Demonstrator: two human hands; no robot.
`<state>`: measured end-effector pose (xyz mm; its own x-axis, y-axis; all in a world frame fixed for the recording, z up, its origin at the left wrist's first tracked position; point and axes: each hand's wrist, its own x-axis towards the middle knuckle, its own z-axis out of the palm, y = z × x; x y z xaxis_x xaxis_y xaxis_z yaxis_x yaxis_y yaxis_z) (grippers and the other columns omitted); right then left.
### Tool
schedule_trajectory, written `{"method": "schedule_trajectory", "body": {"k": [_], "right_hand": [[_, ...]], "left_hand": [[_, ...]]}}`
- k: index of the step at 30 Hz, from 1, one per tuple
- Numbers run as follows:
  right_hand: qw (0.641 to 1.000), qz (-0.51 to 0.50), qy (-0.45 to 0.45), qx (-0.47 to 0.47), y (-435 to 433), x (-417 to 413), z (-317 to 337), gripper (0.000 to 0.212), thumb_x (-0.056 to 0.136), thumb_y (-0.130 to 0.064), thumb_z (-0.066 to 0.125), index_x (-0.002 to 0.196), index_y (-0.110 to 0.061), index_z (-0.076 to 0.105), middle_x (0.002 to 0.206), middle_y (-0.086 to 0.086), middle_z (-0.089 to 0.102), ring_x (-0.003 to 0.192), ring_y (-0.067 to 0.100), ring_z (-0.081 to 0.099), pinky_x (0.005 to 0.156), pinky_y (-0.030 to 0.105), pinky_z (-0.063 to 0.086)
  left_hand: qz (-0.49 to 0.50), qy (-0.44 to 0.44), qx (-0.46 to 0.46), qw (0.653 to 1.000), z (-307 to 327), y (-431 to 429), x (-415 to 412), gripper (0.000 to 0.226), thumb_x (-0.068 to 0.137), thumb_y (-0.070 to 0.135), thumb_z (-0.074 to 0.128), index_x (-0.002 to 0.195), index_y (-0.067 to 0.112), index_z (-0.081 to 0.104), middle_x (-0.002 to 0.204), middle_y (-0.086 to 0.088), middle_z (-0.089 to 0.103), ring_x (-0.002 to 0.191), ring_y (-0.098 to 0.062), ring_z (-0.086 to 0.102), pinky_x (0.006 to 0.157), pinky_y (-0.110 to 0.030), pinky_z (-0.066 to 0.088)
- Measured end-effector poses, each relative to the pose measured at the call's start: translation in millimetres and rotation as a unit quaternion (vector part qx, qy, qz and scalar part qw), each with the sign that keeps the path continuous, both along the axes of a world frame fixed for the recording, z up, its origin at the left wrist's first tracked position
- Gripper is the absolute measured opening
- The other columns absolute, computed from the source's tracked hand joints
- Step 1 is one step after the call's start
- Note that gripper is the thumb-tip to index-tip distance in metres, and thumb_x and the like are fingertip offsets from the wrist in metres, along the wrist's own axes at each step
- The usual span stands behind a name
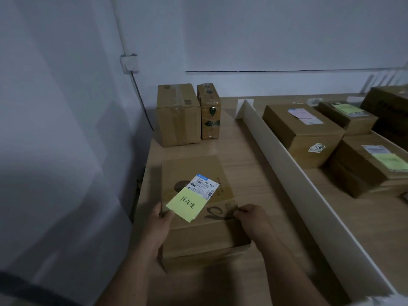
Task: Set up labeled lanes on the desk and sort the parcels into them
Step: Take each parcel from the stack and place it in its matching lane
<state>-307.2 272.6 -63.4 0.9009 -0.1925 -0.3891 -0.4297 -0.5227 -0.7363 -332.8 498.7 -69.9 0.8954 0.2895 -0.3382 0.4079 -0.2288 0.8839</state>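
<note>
Though the divider [293, 173] already splits the desk [249, 173] and boxes [302, 129] sit beyond it, the left hand [162, 219] and right hand [251, 215] clasp one box [194, 171] by its edges, seemingly unsorted.

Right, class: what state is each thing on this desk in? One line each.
Flat brown cardboard parcel: closed, label up, held.
Yellow paper sticky note: on parcel's top, written on.
Left hand: grips parcel's left edge.
Right hand: grips parcel's right edge.
Large brown cardboard box at back: upright, taped shut.
</note>
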Motion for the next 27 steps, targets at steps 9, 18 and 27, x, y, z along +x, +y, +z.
{"method": "schedule_trajectory", "body": {"k": [9, 18, 27], "right_hand": [[0.997, 0.007, -0.069, 0.020, 4.6, -20.2, 8.2, 0.023, 0.089, -0.017, 0.060, 0.111, -0.013, 0.065, 0.105, 0.006, 0.067, 0.099, 0.025, 0.062, 0.082, 0.031, 0.047], [0.958, -0.060, -0.255, 0.117, -18.9, -46.5, 61.7, 0.034, 0.091, -0.015, 0.057, 0.123, -0.028, 0.061, 0.107, -0.012, 0.066, 0.103, 0.008, 0.059, 0.092, 0.032, 0.048], [0.925, -0.063, -0.352, 0.129, -78.3, -36.3, 110.3, 0.038, 0.089, -0.022, 0.059, 0.125, -0.035, 0.058, 0.104, -0.022, 0.066, 0.101, -0.002, 0.059, 0.094, 0.033, 0.048]], "left_hand": [[-0.022, 0.008, -0.052, 0.998, 10.4, -5.6, -25.8, 0.029, 0.092, 0.023, 0.056, 0.121, 0.030, 0.057, 0.108, 0.003, 0.068, 0.101, -0.020, 0.063, 0.094, -0.045, 0.050], [-0.048, -0.155, -0.049, 0.985, 58.6, -34.6, -21.4, 0.056, 0.079, 0.039, 0.056, 0.133, 0.045, 0.044, 0.118, 0.016, 0.064, 0.110, -0.010, 0.060, 0.098, -0.044, 0.047], [-0.063, -0.274, -0.058, 0.958, 112.2, -95.2, -12.5, 0.045, 0.095, 0.021, 0.051, 0.136, 0.039, 0.042, 0.120, 0.017, 0.060, 0.109, -0.003, 0.057, 0.085, -0.023, 0.047]]}}
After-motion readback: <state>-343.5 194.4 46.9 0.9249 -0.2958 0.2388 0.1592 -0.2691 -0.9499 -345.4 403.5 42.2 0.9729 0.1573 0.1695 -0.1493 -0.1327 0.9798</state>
